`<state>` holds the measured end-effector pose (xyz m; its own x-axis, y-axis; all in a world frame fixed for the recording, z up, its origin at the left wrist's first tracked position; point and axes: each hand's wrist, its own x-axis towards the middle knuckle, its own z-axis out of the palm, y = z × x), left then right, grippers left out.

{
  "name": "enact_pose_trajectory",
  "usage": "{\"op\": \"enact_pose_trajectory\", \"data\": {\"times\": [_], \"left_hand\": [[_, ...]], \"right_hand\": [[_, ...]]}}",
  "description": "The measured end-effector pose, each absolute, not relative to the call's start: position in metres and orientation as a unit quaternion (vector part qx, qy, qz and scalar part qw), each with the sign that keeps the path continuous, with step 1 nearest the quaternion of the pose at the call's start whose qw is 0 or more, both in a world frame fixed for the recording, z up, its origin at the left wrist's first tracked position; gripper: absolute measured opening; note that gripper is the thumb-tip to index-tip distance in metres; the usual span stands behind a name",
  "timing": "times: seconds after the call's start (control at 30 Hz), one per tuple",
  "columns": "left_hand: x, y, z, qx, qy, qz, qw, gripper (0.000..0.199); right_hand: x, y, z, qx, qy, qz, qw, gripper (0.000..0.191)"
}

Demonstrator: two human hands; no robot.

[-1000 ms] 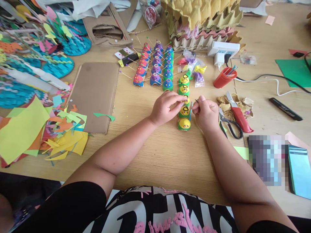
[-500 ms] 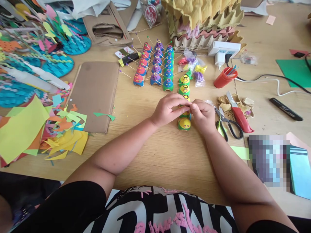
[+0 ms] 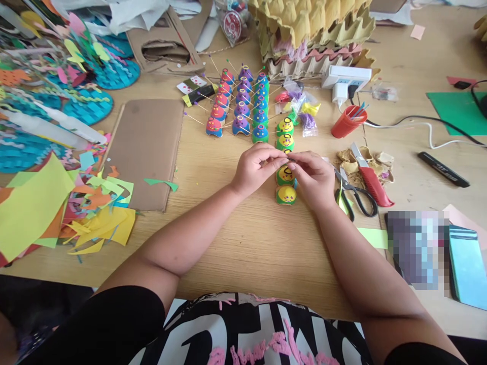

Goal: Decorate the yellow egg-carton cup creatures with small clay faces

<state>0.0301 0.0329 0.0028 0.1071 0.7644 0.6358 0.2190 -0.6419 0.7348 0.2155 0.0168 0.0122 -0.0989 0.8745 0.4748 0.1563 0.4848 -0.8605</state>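
My left hand (image 3: 254,168) and my right hand (image 3: 314,177) meet fingertip to fingertip above a row of yellow and green egg-carton bumps with smiling faces (image 3: 286,195). Both are pinched around something small and dark, too tiny to make out. Black rings lie on several of the yellow bumps, though the nearest bump shows none. Beyond my left hand stand three more painted rows: red and blue (image 3: 214,125), purple and blue (image 3: 241,123), and blue and green (image 3: 261,133). Thin sticks with coloured tips poke out from these rows.
Scissors (image 3: 355,195), a red-handled knife (image 3: 371,180) and a red cup (image 3: 348,122) are at right. Left are a cardboard sheet (image 3: 146,152) and paper scraps (image 3: 102,218). Stacked egg trays (image 3: 304,25), a white power strip (image 3: 347,76) and small bags (image 3: 308,124) stand behind.
My fingertips have shifted slightly, uncovering more of the second-nearest yellow bump and its black ring. The whole view has moved a little, so the table's things appear slightly further left.
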Motion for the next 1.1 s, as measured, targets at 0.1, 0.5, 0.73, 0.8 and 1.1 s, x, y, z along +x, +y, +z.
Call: {"op": "enact_pose_trajectory", "data": {"times": [0.1,0.5,0.73,0.8,1.1], "left_hand": [[0.029,0.031,0.006,0.714,0.342,0.557,0.249,0.029],[0.029,0.027,0.010,0.734,0.339,0.541,0.231,0.032],[0.029,0.027,0.009,0.759,0.332,0.522,0.202,0.034],[0.028,0.028,0.008,0.752,0.345,0.525,0.200,0.035],[0.029,0.028,0.007,0.743,0.357,0.530,0.198,0.037]], "right_hand": [[0.214,0.016,0.014,-0.386,-0.633,0.348,0.574,0.023],[0.219,0.019,0.008,-0.447,-0.580,0.383,0.563,0.059],[0.216,0.017,0.018,-0.449,-0.596,0.393,0.538,0.053],[0.214,0.019,0.016,-0.446,-0.578,0.409,0.548,0.050],[0.217,0.019,0.012,-0.464,-0.551,0.420,0.552,0.057]]}}
